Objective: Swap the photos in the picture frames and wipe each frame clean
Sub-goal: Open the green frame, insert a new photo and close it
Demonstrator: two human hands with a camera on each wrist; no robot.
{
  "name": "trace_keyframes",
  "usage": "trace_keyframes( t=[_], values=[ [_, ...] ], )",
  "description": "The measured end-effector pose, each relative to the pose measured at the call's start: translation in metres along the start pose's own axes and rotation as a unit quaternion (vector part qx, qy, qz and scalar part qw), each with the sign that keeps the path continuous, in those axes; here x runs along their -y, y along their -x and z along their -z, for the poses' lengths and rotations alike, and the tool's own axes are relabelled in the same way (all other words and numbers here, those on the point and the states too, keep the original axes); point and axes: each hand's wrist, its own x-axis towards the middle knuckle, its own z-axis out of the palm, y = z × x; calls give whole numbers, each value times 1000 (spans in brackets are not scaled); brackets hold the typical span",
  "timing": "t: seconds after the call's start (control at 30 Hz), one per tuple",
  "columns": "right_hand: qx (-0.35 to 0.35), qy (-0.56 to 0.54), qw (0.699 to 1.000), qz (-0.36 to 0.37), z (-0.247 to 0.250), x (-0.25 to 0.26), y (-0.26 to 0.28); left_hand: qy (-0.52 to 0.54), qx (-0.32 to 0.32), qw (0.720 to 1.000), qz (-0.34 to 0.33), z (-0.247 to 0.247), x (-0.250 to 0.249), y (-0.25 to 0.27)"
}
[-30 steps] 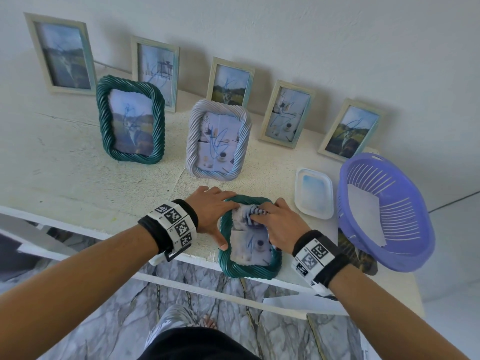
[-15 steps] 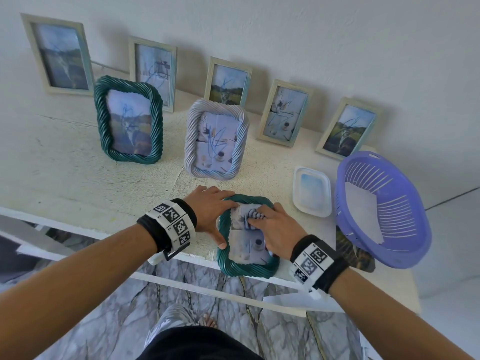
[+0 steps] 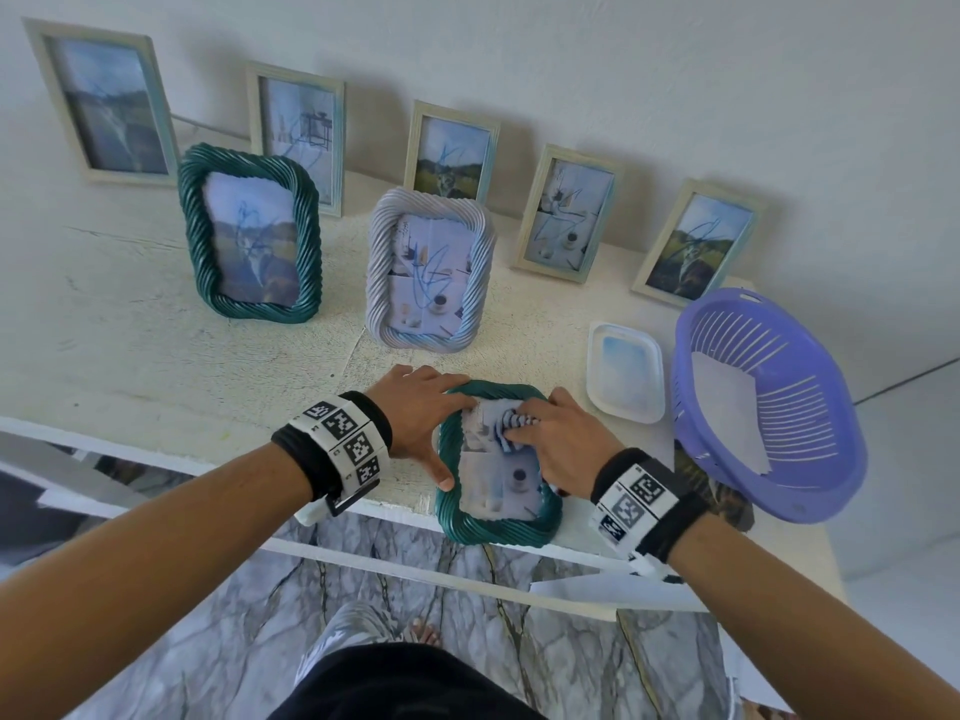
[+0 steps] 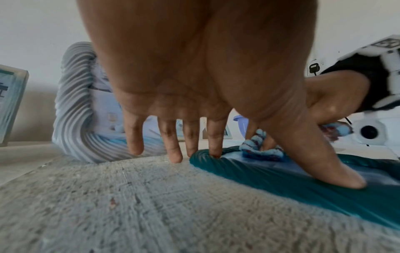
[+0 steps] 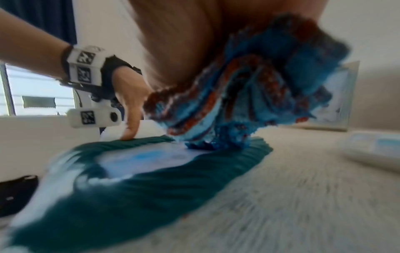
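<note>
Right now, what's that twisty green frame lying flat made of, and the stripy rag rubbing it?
Green frame: probably glossy moulded plastic or resin; its rope-like ridges catch shiny highlights. Rag: soft fuzzy cloth, maybe terry or knit; it bunches in loose folds with fluffy blue, white and reddish stripes.

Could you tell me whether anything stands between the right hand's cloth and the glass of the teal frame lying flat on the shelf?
Nothing visible does: the right hand presses the cloth straight onto the teal frame, while the left hand rests on its rim only.
</note>
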Motion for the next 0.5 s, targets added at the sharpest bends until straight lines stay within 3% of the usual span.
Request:
trace_keyframes(
  t=[0.2, 0.5],
  values=[
    [55, -58, 994, 75, -11, 26, 39, 5, 3, 1000, 4, 1, 0, 1],
    [-7, -11, 999, -30, 10, -7, -6, -2, -3, 1000, 0, -1, 1, 0]
  ],
)
